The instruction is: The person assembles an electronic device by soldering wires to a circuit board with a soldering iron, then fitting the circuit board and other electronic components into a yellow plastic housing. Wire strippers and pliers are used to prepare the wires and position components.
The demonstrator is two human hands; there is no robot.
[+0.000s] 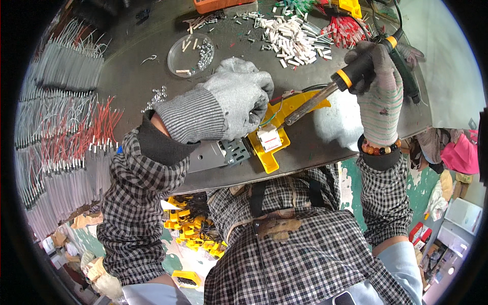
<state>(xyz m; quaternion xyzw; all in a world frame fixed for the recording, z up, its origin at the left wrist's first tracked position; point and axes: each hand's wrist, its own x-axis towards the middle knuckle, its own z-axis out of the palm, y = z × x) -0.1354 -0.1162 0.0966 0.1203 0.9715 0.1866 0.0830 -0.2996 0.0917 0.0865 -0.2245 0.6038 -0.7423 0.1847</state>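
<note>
My left hand [236, 94], in a grey knit glove, is closed above a yellow plastic housing half [269, 161]; its fingertips are hidden, so what they pinch cannot be made out. A white block [269, 138] sits in the housing, with a green wire beside it and a dark cord along the far side. From the housing's left end a flat metal plate [206, 156] sticks out. My right hand [378, 86], in a striped glove, is wrapped around the black handle of a soldering iron [315, 104]. The iron's metal barrel slants down left, its end over the housing.
Bundles of wired grey strips [66, 122] line the left. Behind my left hand is a round clear dish [175, 58] of small metal parts. White sleeves [295, 38] and red pieces [345, 31] are heaped at the back. Yellow housings [190, 229] lie below the table edge.
</note>
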